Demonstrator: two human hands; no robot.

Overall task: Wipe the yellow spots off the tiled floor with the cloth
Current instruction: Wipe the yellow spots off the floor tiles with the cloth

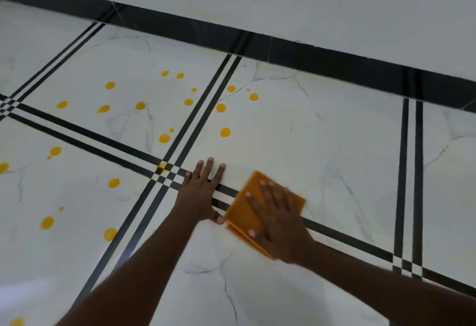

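Both hands flat, fingers spread: right hand point(279, 225) pressed on orange cloth point(251, 212), left hand point(202, 191) on tiled floor point(322, 145); yellow spots point(225, 132) beyond.

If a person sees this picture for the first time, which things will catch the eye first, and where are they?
First come the yellow spots, scattered over the white tiled floor on the left and centre. Next, low in the centre, the right hand presses flat on a folded orange cloth, with the left hand flat on the floor just beside it. Black double lines cross the tiles.
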